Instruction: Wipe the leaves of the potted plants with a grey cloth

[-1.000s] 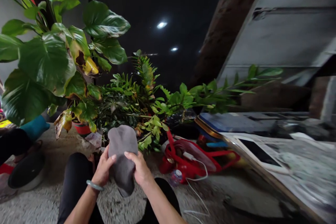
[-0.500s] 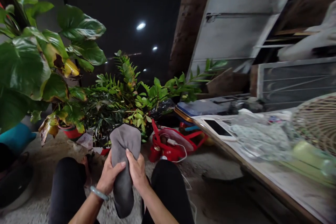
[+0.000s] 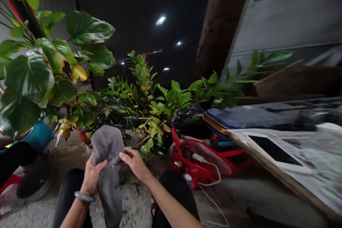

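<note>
A soft grey fabric piece, sock-like in outline, hangs upright in front of my knees. Its top is broad and rumpled, and the narrower lower part drops towards the bottom edge. My left hand, with a pale bangle at the wrist, is closed on its left side, thumb on the front and fingers largely behind. At the right edge, my right hand pinches the cloth between thumb and fingertips.
Potted plants stand ahead. To the right, a red bag with a white cable sits beside a table, on which a white phone-like device lies. A dark round container is at left.
The fabric and my left hand have moved left in view. My right hand has shifted from the fabric's middle to its right edge, and the cloth looks more rumpled. The view has turned.
</note>
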`<action>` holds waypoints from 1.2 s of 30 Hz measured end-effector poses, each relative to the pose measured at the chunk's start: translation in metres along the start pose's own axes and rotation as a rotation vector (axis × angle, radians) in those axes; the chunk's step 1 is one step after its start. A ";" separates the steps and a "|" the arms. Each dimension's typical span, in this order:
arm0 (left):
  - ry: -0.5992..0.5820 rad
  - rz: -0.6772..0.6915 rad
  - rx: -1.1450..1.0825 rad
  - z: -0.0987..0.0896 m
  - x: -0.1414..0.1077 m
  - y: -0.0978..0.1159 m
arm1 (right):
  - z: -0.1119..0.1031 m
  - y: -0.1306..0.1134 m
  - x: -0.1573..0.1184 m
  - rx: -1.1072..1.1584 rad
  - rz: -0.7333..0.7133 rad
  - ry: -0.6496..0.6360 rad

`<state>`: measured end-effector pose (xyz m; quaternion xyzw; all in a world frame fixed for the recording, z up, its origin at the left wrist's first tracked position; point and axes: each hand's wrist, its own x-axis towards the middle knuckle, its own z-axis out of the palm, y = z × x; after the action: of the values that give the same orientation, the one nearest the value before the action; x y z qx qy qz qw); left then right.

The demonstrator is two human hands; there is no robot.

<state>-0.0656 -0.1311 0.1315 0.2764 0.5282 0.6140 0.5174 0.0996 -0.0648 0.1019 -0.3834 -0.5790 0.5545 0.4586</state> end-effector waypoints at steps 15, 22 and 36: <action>-0.156 0.349 0.189 0.063 0.099 0.108 | -0.032 0.075 0.075 0.256 0.350 0.497; -0.417 -0.057 0.321 0.007 0.066 0.035 | -0.025 0.072 0.105 0.536 0.258 0.416; -0.396 0.038 0.384 0.012 0.076 0.048 | -0.053 0.066 0.139 0.746 0.117 0.501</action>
<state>-0.0954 -0.0520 0.1643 0.4938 0.5182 0.4463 0.5370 0.1060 0.0889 0.0487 -0.3461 -0.1882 0.6404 0.6593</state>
